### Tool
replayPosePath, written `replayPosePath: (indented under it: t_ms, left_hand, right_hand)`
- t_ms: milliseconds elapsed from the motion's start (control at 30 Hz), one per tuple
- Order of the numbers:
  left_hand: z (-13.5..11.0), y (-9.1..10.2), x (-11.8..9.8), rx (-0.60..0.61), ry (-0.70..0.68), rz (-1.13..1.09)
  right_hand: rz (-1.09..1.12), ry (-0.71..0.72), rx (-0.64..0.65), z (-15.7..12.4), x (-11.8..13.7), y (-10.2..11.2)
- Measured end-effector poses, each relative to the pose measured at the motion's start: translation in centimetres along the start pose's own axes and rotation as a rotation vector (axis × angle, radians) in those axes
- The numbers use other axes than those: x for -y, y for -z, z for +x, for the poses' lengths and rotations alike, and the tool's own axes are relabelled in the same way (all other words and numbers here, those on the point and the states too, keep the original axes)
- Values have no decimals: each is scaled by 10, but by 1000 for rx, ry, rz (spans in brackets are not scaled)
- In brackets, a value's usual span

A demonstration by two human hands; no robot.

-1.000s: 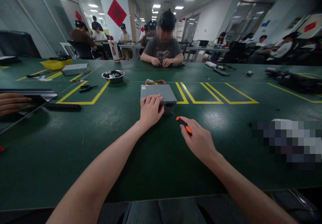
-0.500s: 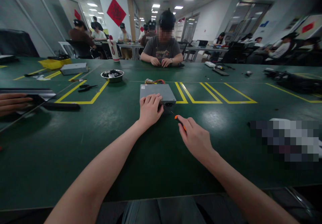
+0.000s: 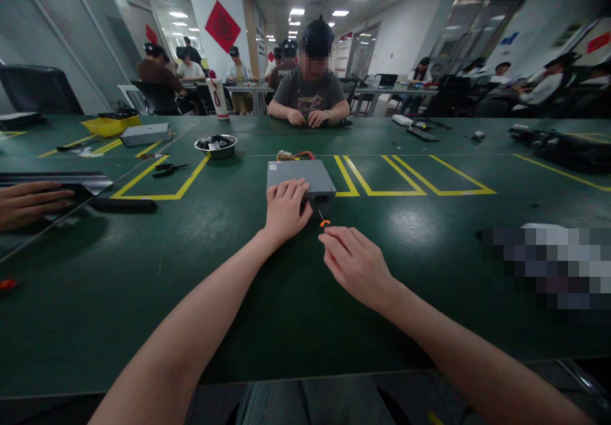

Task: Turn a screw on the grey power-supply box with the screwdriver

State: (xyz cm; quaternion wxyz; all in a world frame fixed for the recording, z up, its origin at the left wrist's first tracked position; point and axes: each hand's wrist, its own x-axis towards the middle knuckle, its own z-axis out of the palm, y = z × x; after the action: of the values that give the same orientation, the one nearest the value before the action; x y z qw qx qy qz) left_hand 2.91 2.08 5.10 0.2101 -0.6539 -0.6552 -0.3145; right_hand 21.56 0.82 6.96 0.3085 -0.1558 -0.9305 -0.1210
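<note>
A grey metal computer power supply lies on the green table, with a bundle of coloured wires behind it and a black power socket in its near face. My left hand grips its near left part, fingers over the top and thumb at the near face. In my right hand is a screwdriver with an orange and black handle, most of it hidden by the fingers. Its thin shaft points at the near face below the socket; I cannot tell if the tip touches.
A metal bowl of dark parts, pliers and a grey box lie to the left. At the left edge, another person's hand rests by a dark panel. Someone sits opposite. Black cables lie at far right.
My right hand has moved left, bringing the screwdriver's shaft up to the power supply's near face. My left hand keeps its hold on the power supply.
</note>
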Motion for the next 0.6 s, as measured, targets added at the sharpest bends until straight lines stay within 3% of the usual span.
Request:
replayPosePath:
  t_ms: [167, 267, 467, 600]
  left_hand:
    - [0, 0, 0, 15, 6, -2]
    - [0, 0, 0, 23, 4, 4]
    - [-1, 0, 2, 12, -7, 19]
    - [0, 1, 3, 6, -11, 3]
  right_hand:
    - [62, -329, 30, -4, -4, 6]
    - [78, -438, 78, -6, -3, 8]
    - [-40, -203, 76, -7, 7, 4]
    - [2, -214, 59, -5, 8, 3]
